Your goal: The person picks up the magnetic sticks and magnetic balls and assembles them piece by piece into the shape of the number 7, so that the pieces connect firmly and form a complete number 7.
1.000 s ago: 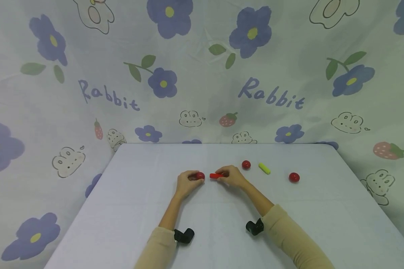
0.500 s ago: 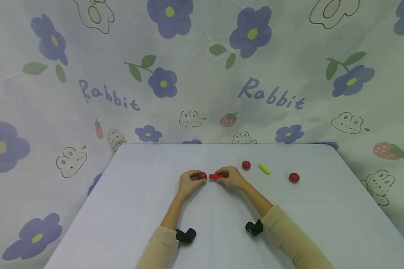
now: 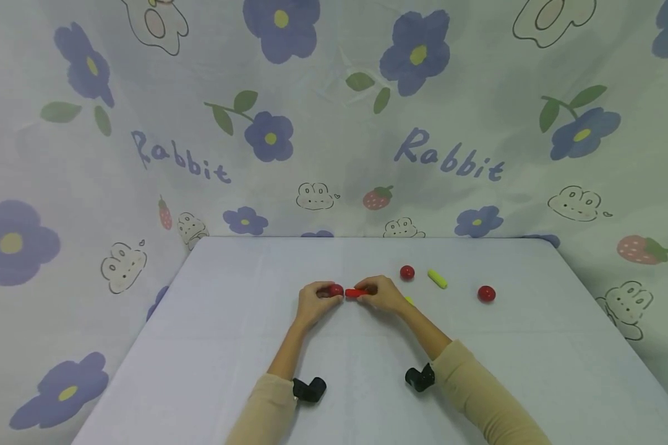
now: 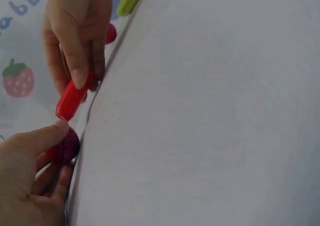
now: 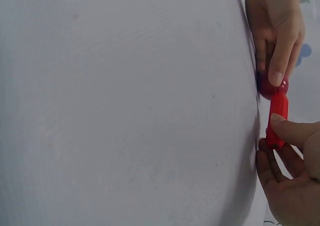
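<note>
My left hand point(image 3: 312, 304) pinches a glossy dark red ball point(image 3: 336, 290) between thumb and fingers, close over the white table. Facing it, my right hand point(image 3: 386, 293) grips a short bright red stick point(image 3: 355, 293) by one end, its free end pointing left at the ball. In the left wrist view the tip of the stick point(image 4: 70, 103) sits right at the left thumb and the ball point(image 4: 70, 148). The right wrist view shows the stick point(image 5: 278, 108) lined up with the ball point(image 5: 266, 87), its end overlapping the ball's edge.
Beyond the right hand lie another red ball point(image 3: 407, 272) and a yellow-green stick point(image 3: 437, 279). Further right rests a third red ball point(image 3: 487, 294). A bit of yellow point(image 3: 409, 300) peeks out by the right wrist, mostly hidden. A printed cloth point(image 3: 334, 154) hangs behind the table.
My left hand has shifted right with the ball, narrowing the gap to the stick. The right hand has barely moved, edging left. The yellow bit by the right wrist has come into sight.
</note>
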`<state>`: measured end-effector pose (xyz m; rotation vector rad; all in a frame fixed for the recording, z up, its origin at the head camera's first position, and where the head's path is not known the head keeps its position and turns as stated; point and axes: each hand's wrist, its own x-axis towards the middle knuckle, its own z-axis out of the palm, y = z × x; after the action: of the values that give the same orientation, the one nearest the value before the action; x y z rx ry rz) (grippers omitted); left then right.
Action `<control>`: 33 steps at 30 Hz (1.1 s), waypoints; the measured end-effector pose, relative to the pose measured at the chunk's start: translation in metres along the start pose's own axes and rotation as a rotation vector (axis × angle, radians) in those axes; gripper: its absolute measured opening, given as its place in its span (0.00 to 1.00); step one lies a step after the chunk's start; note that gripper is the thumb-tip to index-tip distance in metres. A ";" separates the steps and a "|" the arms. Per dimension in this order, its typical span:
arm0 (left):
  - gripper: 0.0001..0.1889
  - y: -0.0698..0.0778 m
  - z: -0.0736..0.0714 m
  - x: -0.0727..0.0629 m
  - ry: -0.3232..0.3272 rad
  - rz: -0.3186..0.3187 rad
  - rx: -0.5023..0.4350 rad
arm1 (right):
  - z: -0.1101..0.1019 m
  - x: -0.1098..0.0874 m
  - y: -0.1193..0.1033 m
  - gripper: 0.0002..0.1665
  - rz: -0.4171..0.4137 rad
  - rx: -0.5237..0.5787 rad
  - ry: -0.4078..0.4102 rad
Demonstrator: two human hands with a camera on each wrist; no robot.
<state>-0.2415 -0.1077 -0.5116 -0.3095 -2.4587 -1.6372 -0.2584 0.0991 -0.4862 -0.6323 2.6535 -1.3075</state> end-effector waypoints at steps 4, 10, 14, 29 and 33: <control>0.21 -0.001 0.001 0.000 -0.002 -0.004 -0.007 | 0.001 0.000 0.000 0.16 -0.009 0.002 -0.006; 0.21 -0.002 0.001 0.000 0.004 -0.008 -0.002 | 0.002 -0.001 -0.003 0.16 0.008 0.008 -0.009; 0.21 -0.002 0.001 0.000 0.014 -0.021 0.006 | 0.002 -0.001 -0.002 0.16 0.015 0.005 0.003; 0.21 -0.004 0.000 0.000 0.065 -0.028 0.003 | -0.024 -0.014 0.014 0.16 0.020 0.092 0.119; 0.21 -0.005 0.000 0.000 0.071 -0.024 -0.001 | -0.037 -0.020 0.022 0.16 -0.036 0.090 0.170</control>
<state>-0.2427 -0.1090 -0.5158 -0.2188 -2.4193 -1.6292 -0.2582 0.1466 -0.4818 -0.5843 2.7056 -1.5467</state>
